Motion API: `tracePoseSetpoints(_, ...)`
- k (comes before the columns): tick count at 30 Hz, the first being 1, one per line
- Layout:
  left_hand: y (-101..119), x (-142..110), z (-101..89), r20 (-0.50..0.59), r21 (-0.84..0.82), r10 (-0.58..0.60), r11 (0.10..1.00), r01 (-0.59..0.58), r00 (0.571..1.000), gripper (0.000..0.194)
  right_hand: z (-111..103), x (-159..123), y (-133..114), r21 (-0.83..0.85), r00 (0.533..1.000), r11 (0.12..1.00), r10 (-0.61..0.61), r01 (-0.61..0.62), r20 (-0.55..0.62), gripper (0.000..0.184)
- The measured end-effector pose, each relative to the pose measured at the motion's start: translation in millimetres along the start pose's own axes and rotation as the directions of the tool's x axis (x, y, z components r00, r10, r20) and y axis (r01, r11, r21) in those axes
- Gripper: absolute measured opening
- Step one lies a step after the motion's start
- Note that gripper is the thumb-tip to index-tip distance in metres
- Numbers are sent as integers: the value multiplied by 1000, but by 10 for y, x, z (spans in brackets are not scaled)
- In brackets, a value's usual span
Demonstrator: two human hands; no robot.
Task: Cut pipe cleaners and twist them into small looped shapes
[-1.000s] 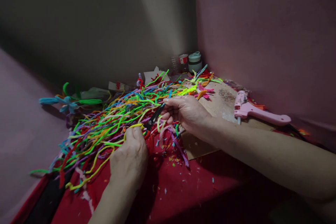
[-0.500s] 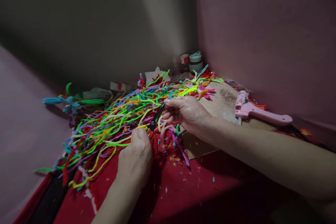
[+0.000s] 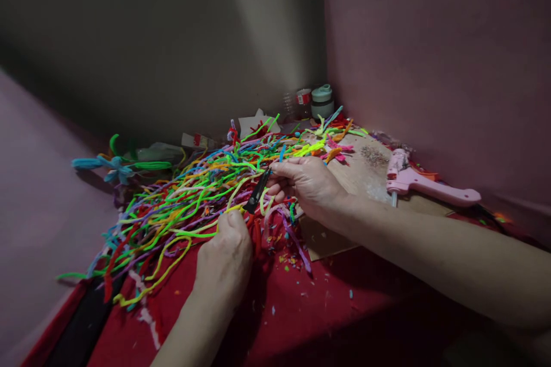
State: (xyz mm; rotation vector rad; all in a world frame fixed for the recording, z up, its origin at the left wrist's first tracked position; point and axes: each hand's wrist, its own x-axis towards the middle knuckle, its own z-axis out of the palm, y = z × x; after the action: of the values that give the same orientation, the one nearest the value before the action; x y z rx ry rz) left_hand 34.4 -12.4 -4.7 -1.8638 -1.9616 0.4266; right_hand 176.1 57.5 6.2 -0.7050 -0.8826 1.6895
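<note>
My left hand (image 3: 226, 255) is closed around the yellow handle of a pair of scissors (image 3: 257, 192). Their black blades point up and away, with the tips at the fingertips of my right hand (image 3: 303, 180). That hand has thumb and forefinger pinched together; a short blue piece of pipe cleaner (image 3: 282, 153) shows just above them, and I cannot tell whether it is held or lies behind. Beyond both hands spreads a large tangle of colourful pipe cleaners (image 3: 185, 200). A purple pipe cleaner (image 3: 296, 243) lies below my right fingers.
A pink glue gun (image 3: 430, 184) rests at the right on a brown board (image 3: 331, 241). Small clippings are strewn over the red cloth (image 3: 310, 315). At the back stand a mint lidded container (image 3: 322, 101) and a red-topped jar (image 3: 303, 97). Blue pipe-cleaner petals (image 3: 118, 169) stick out at left.
My left hand has shifted slightly right and the scissors have tilted more upright. My right hand stays almost in place, still pinched at the blade tips.
</note>
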Motion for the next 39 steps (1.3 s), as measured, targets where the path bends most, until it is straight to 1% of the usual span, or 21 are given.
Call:
tracePoseSetpoints(7, 0, 1, -52, 23, 6, -4, 1000, 3, 1000, 33, -11, -1, -4, -80, 997, 994, -79, 79, 8, 23)
tracePoseSetpoints(12, -28, -33, -81, 8, -5, 13, 1000, -12, 1000, 31, -40, 11, -4, -88, 990, 986, -139, 140, 8, 20)
tracePoseSetpoints(17, -57, -54, -112, -4, 43, -5, 999, 6, 1000, 35, -48, 3, -14, -132, 986, 977, -168, 167, 6, 20)
tracePoseSetpoints(20, -70, -55, -111, -8, 76, 5, 997, -5, 1000, 35, -39, -7, -25, -146, 987, 976, -162, 163, 15, 22)
tracePoseSetpoints(24, -87, -62, -82, -63, 104, 12, 995, -6, 998, 37, -33, -17, -36, -166, 988, 974, -153, 153, 15, 21)
tracePoseSetpoints(34, -100, -80, -32, -171, 139, 4, 990, 20, 985, 33, -33, -22, -49, -184, 993, 976, -117, 118, 13, 23)
tracePoseSetpoints(39, -91, -95, -11, -167, 130, 15, 991, 7, 986, 34, -26, -17, -65, -180, 995, 979, -99, 100, 12, 23)
